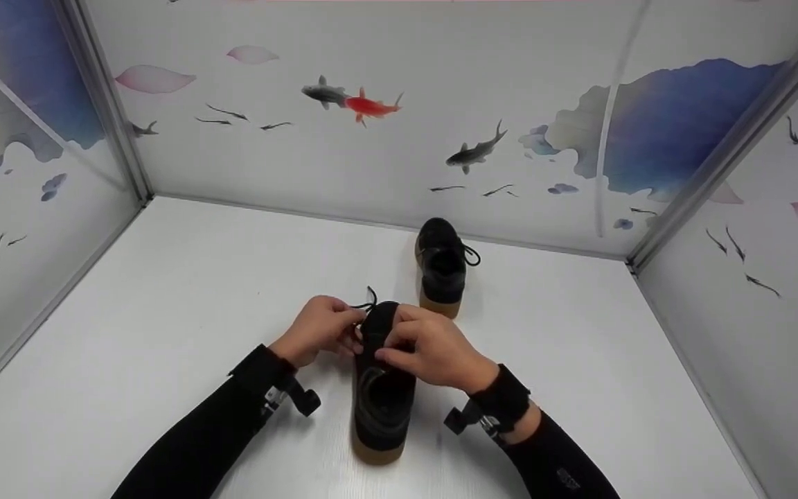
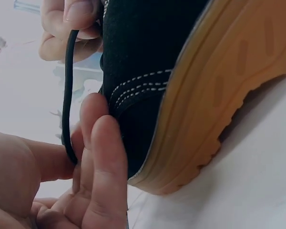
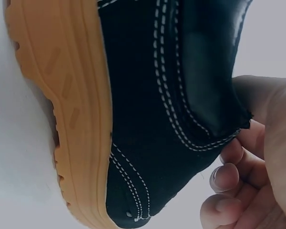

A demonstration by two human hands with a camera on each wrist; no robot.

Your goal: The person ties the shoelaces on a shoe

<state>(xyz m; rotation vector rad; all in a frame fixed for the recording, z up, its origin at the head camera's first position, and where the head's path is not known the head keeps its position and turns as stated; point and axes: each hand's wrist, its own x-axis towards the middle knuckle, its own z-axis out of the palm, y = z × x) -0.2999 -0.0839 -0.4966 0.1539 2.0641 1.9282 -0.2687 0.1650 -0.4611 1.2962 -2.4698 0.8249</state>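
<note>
A black shoe [image 1: 379, 431] with a tan rubber sole [image 2: 200, 95] stands on the white table, its toe pointing away from me. White stitching runs along its side in both wrist views. On the shoe's left, my left hand [image 1: 321, 327] pinches a black shoelace [image 2: 68, 86] between thumb and fingers. My right hand [image 1: 435, 352] reaches over the front of the shoe from the right. The left wrist view has its fingertips [image 2: 81, 14] pinching the upper end of the same lace stretch. In the right wrist view its fingers are partly hidden behind the shoe's opening.
A second black shoe [image 1: 442, 285] stands farther back, slightly right, with a lace loop [image 1: 472, 256] at its side. White panels [image 1: 385, 166] printed with fish and petals enclose the table [image 1: 198, 298] at the back and both sides. Each wrist wears a black strap with a small camera.
</note>
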